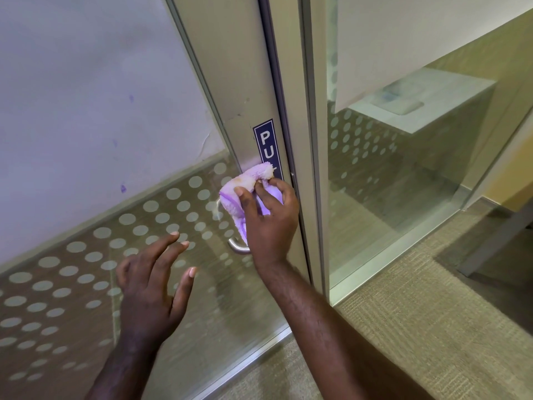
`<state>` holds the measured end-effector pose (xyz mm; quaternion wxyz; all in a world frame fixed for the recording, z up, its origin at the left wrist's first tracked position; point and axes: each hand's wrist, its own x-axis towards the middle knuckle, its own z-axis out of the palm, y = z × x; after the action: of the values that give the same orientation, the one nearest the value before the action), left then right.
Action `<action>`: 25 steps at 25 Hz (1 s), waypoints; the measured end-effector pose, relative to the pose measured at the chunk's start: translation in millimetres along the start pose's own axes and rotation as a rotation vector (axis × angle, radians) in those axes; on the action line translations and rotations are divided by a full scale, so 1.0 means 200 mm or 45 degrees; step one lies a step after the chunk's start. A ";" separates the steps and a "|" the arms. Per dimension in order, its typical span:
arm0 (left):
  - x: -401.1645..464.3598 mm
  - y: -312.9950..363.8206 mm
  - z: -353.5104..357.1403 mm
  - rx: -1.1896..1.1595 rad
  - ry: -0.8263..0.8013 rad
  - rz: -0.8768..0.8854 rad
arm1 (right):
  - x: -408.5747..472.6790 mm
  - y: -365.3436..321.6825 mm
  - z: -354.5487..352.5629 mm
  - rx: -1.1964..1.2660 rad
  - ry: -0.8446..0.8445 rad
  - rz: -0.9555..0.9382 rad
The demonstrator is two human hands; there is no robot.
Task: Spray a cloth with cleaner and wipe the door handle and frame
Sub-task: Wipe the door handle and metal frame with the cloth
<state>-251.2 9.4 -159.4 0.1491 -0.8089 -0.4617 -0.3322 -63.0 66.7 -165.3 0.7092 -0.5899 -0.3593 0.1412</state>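
Observation:
My right hand [269, 219] grips a bunched purple cloth [245, 189] and holds it against the metal door frame [239, 82], over the lower part of a blue PULL sticker [266, 142]. The cloth hangs over the silver door handle [238, 248], of which only the lower curved end shows below my wrist. My left hand [153, 287] hovers in front of the glass door [72, 269], fingers spread and holding nothing. No spray bottle is in view.
The glass door carries a band of frosted dots [127, 219]. To the right stand a fixed frame post [314, 140] and a glass side panel [389, 183]. Beige carpet [432, 327] covers the floor at the lower right.

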 end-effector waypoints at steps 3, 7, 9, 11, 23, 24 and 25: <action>-0.02 -0.01 -0.01 0.014 -0.002 -0.009 | 0.00 0.00 0.04 -0.007 0.116 0.028; -0.05 -0.03 -0.01 0.031 0.005 -0.006 | 0.00 0.01 0.04 -0.104 0.146 -0.004; -0.05 -0.03 -0.01 0.031 0.005 -0.005 | -0.01 0.03 0.03 -0.130 0.134 0.035; -0.05 -0.03 -0.01 0.025 -0.001 -0.009 | -0.01 0.03 0.02 -0.148 0.109 0.062; -0.05 -0.01 -0.03 0.013 -0.008 0.012 | 0.07 -0.08 0.05 0.044 0.159 -0.171; -0.05 -0.01 -0.04 0.019 -0.012 0.011 | 0.08 -0.09 0.06 0.030 0.152 -0.213; -0.05 -0.02 -0.04 0.023 -0.015 0.009 | 0.08 -0.09 0.06 0.001 0.139 -0.249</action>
<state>-261.3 -0.3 -160.5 0.1548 -0.8110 -0.4627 -0.3227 -64.1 81.9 -142.7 0.7383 -0.5587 -0.3759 0.0390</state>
